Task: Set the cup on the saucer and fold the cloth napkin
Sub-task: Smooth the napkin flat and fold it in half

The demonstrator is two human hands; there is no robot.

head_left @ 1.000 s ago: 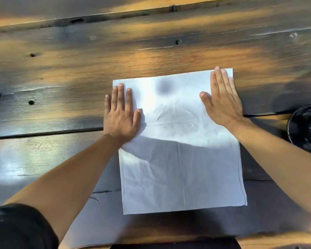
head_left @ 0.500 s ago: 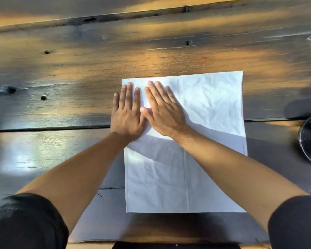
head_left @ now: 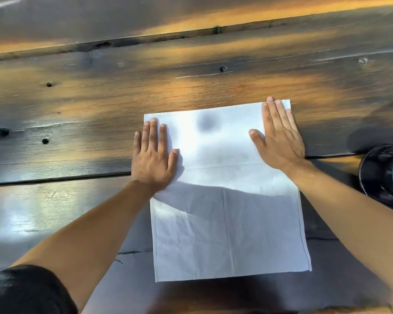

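While the creased white square cloth napkin (head_left: 227,200) lies flat on the dark plank table (head_left: 100,105), the left hand (head_left: 153,155) and right hand (head_left: 279,141) press it, palms flat, fingers extended, gripping nothing.

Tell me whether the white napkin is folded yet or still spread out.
Spread out. The cloth napkin lies flat as one open square on the wooden table, old creases only; the left hand and right hand press its far corners.

Bare forearms, black short sleeve (head_left: 27,288)
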